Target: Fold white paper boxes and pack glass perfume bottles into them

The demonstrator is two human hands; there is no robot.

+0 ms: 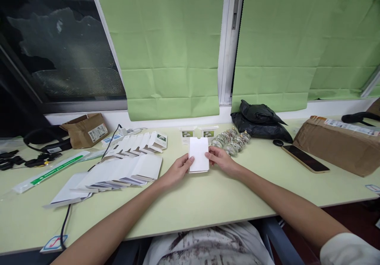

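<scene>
A small white folding carton [198,154] is held upright at the middle of the table, its flat face toward me. My left hand [180,167] pinches its left edge, thumb in front. On the opposite edge, my right hand [222,160] grips it the same way. Just behind it stand two small white boxes with green pictures [208,133]. Right of these lie several round clear-wrapped pieces in rows [230,141], close to my right hand. Left of my hands, white flat cartons [118,172] lie overlapping in a row, with opened white boxes [138,143] behind them.
At the right are a phone [305,159], a large brown parcel [338,144] and a black plastic bag [261,122]. An open cardboard box [86,130] stands back left, near a green-striped plastic sleeve [56,170]. A black cable [65,221] crosses the table's left side.
</scene>
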